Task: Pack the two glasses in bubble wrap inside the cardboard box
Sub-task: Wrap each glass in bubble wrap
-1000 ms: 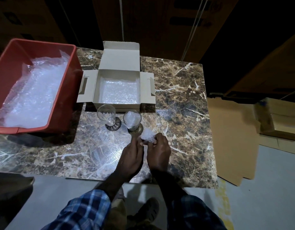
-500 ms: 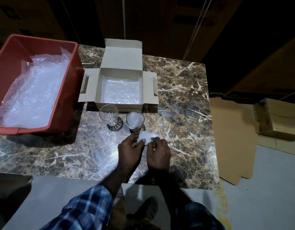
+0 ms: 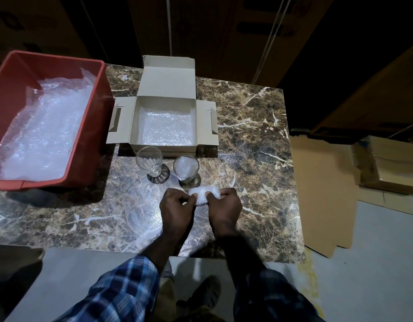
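Fingertips of left hand (image 3: 175, 205) and right hand (image 3: 225, 203) pinch opposite ends of a small white wad of bubble wrap (image 3: 204, 194), curled tight round it. At twelve o'clock of the wad, touching or nearly so — the stuffed clear footed glass (image 3: 186, 169); at eleven, the empty ribbed clear glass (image 3: 152, 163). Beyond both at twelve, the open grey cardboard box (image 3: 165, 108), floor lined with wrap. At ten, a red plastic tub (image 3: 84, 145) of loose wrap. Advice: compress the wad narrow, then seat it gently in the empty bowl, steadying the foot.
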Demonstrator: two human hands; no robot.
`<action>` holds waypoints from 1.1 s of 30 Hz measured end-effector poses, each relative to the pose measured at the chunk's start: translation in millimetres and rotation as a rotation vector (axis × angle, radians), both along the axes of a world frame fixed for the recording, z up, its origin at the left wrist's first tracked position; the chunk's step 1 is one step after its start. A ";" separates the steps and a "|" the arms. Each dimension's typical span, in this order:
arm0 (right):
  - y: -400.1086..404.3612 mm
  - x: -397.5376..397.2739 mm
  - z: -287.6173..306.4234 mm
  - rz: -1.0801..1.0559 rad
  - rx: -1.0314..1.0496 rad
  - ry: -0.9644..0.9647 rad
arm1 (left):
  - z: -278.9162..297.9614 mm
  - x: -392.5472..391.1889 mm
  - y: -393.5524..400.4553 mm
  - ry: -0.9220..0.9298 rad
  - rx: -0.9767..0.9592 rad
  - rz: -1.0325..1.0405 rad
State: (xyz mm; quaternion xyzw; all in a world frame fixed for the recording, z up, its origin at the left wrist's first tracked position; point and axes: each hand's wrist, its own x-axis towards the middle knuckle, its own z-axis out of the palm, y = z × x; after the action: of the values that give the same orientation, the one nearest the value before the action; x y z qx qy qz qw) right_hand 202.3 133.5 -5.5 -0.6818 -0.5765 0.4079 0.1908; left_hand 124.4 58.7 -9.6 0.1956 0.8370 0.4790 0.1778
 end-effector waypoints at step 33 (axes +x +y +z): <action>-40.1 -16.9 -7.4 0.350 0.174 0.054 | 21.2 -39.1 -28.4 0.055 -0.192 -0.376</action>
State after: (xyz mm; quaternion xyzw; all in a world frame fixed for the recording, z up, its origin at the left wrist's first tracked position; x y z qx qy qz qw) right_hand 185.5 93.4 -13.0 -0.5408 -0.7141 0.4016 0.1905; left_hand 85.3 30.3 11.6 0.3433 0.8322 0.3500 0.2591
